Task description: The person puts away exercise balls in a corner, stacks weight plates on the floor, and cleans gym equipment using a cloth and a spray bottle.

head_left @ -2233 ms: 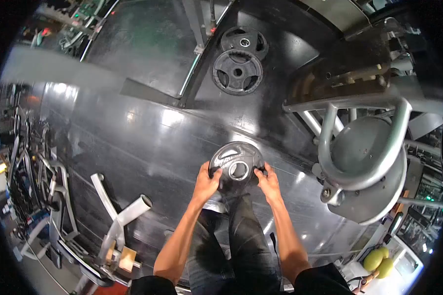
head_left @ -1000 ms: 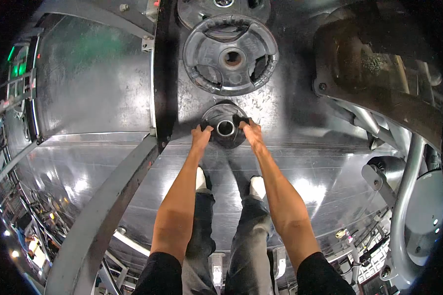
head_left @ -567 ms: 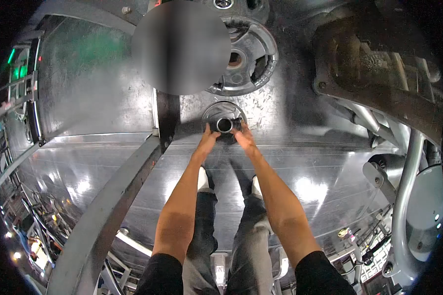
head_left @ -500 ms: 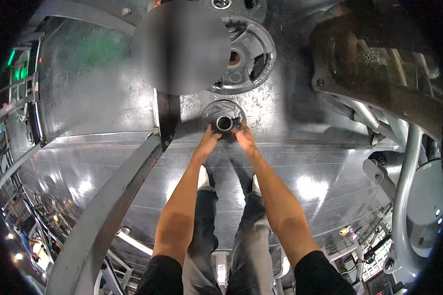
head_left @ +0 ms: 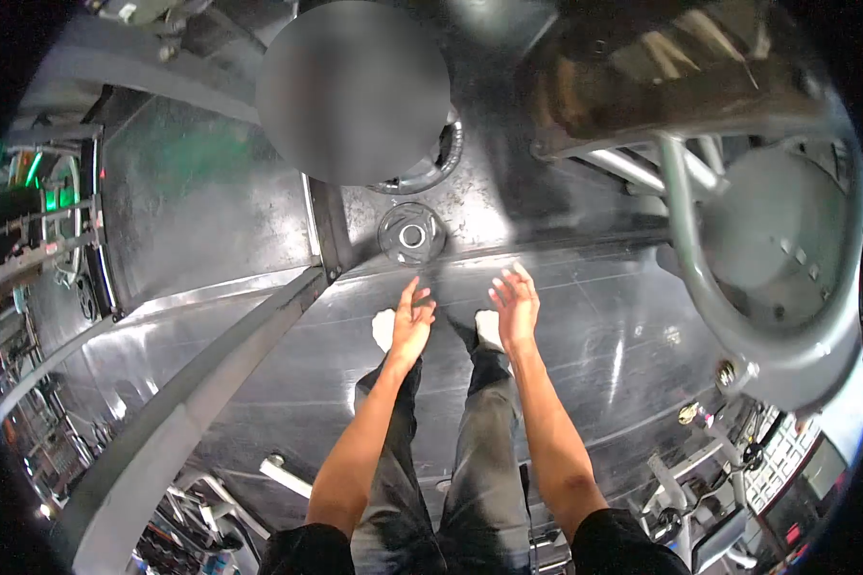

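Note:
A small dark round weight plate [head_left: 430, 216] with a metal ring in its centre lies flat on the floor. Just below it in the view is my left hand [head_left: 413, 318], fingers apart and holding nothing. My right hand [head_left: 517, 305] is farther right, also empty with its fingers spread. Neither hand touches the plate. Beyond it, a larger black plate [head_left: 448, 153] is mostly hidden by a blurred grey disc.
A grey metal beam [head_left: 201, 402] runs diagonally on the left. Curved grey machine tubing [head_left: 686, 220] and a dark machine part [head_left: 633, 86] stand at the right. My shoes [head_left: 384, 329] are on the dark floor below the hands.
Both hands have come off the small plate, moved back toward me and spread apart, their fingers opened. The plate rests on the floor. The camera view has shifted, and less of the large plate shows.

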Tool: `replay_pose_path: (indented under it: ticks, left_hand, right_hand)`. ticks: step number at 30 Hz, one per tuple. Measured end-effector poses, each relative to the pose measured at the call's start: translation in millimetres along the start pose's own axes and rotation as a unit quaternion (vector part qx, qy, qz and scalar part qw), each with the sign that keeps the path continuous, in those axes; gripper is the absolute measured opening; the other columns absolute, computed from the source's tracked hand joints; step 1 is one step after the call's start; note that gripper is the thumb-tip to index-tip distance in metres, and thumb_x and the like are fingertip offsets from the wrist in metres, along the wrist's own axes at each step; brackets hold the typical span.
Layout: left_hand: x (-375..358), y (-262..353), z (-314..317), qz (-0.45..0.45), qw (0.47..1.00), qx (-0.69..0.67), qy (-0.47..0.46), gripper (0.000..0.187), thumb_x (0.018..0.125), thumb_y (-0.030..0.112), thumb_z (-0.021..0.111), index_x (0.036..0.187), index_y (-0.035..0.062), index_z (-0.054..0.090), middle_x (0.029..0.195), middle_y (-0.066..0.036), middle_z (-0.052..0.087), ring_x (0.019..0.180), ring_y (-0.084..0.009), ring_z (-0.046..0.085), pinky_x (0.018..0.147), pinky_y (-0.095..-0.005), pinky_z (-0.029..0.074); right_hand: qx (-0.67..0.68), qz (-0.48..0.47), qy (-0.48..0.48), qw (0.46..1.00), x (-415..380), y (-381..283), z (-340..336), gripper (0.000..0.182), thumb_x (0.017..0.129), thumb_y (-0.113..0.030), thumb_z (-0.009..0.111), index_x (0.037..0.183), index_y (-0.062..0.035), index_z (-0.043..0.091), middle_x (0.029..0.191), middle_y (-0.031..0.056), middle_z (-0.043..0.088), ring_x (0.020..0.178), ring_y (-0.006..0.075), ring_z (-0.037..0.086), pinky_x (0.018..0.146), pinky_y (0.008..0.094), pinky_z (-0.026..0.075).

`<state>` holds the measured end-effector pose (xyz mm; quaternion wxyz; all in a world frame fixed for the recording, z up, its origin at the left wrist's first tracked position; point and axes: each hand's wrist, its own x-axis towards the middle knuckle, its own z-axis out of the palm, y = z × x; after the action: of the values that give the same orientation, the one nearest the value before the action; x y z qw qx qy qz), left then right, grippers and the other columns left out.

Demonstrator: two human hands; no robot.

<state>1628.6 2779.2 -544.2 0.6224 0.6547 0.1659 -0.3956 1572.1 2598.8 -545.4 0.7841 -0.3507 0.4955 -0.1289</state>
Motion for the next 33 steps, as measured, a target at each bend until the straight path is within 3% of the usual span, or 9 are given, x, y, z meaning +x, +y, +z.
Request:
replay_pose_path:
  ticks: [1,5,10,14,18,22,30,33]
  left_hand:
    - [-18.6,8.6,7.5,0.043,0.998,-0.009,-0.035,0.053,0.093,0.014,0.05,0.141,0.0151,0.028,0.126,-0.011,0.047,0.104,-0.0191,0.054,0.086,-0.0354,0.05]
    - [-82.7,41.5,47.4,0.053,0.992,-0.014,-0.113,0.052,0.094,0.014,0.048,0.142,0.0145,0.026,0.13,-0.014,0.043,0.108,-0.0225,0.053,0.088,-0.0377,0.049]
    - [-140.6,80.3,103.0,0.097,0.968,0.065,-0.222,0.052,0.094,0.012,0.049,0.141,0.0114,0.027,0.127,-0.014,0.045,0.106,-0.0228,0.055,0.087,-0.0354,0.05]
    - [-176.2,97.2,143.5,0.088,0.941,0.139,-0.295,0.049,0.093,0.01,0.047,0.139,0.008,0.029,0.126,-0.015,0.047,0.104,-0.0227,0.056,0.085,-0.0336,0.051]
    - [-221.7,111.4,186.1,0.053,0.898,0.214,-0.381,0.049,0.092,0.016,0.05,0.136,0.0045,0.032,0.12,-0.013,0.051,0.101,-0.0209,0.058,0.082,-0.0314,0.052]
    - [-273.3,123.0,233.7,0.015,0.851,0.252,-0.46,0.042,0.094,0.015,0.048,0.133,0.0041,0.037,0.115,-0.014,0.055,0.098,-0.0218,0.059,0.084,-0.0333,0.051]
    - [-359.2,145.2,366.7,0.015,0.743,0.324,-0.585,0.039,0.095,0.014,0.046,0.131,0.0026,0.039,0.115,-0.015,0.055,0.099,-0.0246,0.06,0.084,-0.0347,0.051]
    - [-379.6,140.6,424.9,0.012,0.728,0.333,-0.599,0.035,0.094,0.011,0.046,0.129,0.0024,0.043,0.112,-0.014,0.058,0.098,-0.0212,0.06,0.082,-0.0314,0.051]
  right_hand:
    - [0.021,-0.01,0.02,1.0,-20.5,-17.6,0.5,0.034,0.091,-0.023,0.054,0.121,-0.0091,0.051,0.107,0.005,0.056,0.091,0.0164,0.056,0.078,0.0318,0.047]
    - [0.122,-0.025,0.076,0.989,-85.5,-60.7,-18.2,0.037,0.089,-0.025,0.054,0.123,-0.0124,0.05,0.101,0.0015,0.052,0.088,0.0152,0.05,0.08,0.0334,0.043]
    - [0.242,-0.036,0.167,0.955,-148.9,-99.7,-49.6,0.037,0.087,-0.032,0.055,0.121,-0.0171,0.052,0.104,-0.001,0.049,0.091,0.0142,0.047,0.082,0.0326,0.041]
    - [0.354,-0.092,0.228,0.902,-192.4,-122.3,-88.2,0.031,0.092,-0.028,0.049,0.119,-0.0136,0.052,0.105,0.0042,0.049,0.086,0.0149,0.051,0.076,0.0318,0.046]
    - [0.415,-0.139,0.292,0.85,-254.7,-148.8,-134.4,0.03,0.094,-0.021,0.045,0.121,-0.0114,0.05,0.104,0.006,0.052,0.085,0.0149,0.052,0.075,0.0298,0.045]
    - [0.423,-0.211,0.35,0.809,-324.6,-179.7,-186.7,0.027,0.091,-0.016,0.049,0.117,-0.0081,0.051,0.092,0.0039,0.057,0.078,0.0137,0.055,0.071,0.0291,0.046]
    - [0.437,-0.326,0.42,0.725,-436.5,-228.2,-291.7,0.021,0.093,-0.015,0.048,0.112,-0.0063,0.052,0.089,0.0044,0.058,0.073,0.0132,0.057,0.067,0.0273,0.048]
    - [0.419,-0.356,0.437,0.712,-465.6,-250.2,-326.8,0.021,0.094,-0.015,0.047,0.112,-0.0054,0.052,0.089,0.0043,0.058,0.073,0.0128,0.057,0.066,0.0273,0.048]
